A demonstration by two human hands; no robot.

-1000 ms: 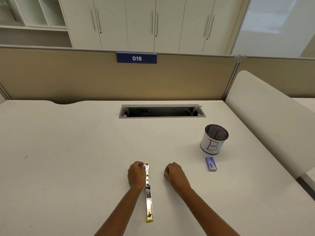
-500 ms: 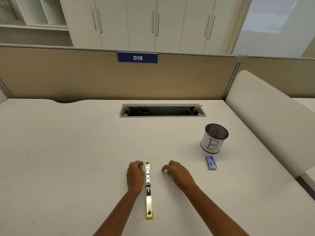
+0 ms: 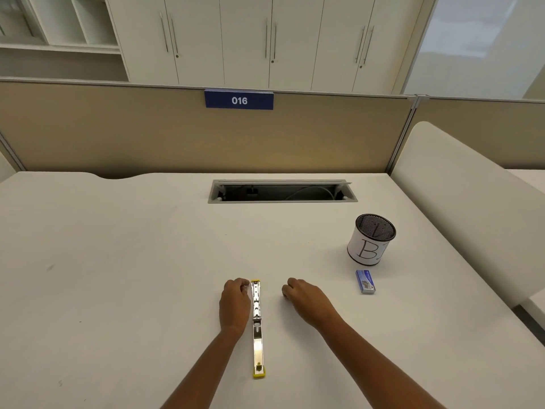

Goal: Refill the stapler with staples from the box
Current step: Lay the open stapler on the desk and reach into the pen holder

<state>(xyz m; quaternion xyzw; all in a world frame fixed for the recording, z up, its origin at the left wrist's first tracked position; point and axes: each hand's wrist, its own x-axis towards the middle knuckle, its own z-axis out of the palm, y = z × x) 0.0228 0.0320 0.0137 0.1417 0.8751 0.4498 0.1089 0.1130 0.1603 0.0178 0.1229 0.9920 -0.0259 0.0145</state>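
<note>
Stapler (image 3: 257, 326) lies opened flat on desk (image 3: 118, 276); left hand (image 3: 234, 305) curled, touching its side; right hand (image 3: 306, 301) loosely curled, empty.

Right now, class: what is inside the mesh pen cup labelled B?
Only dark mesh shows through the open top of the pen cup; nothing sticks out above its rim. Its white paper wrap hides the lower inside.

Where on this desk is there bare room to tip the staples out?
Bare desk runs wide left of the left hand and between the hands and the cable slot. Tighter on the right: staple box sits just in front of the mesh cup. The opened stapler lies between the hands, right hand.
</note>
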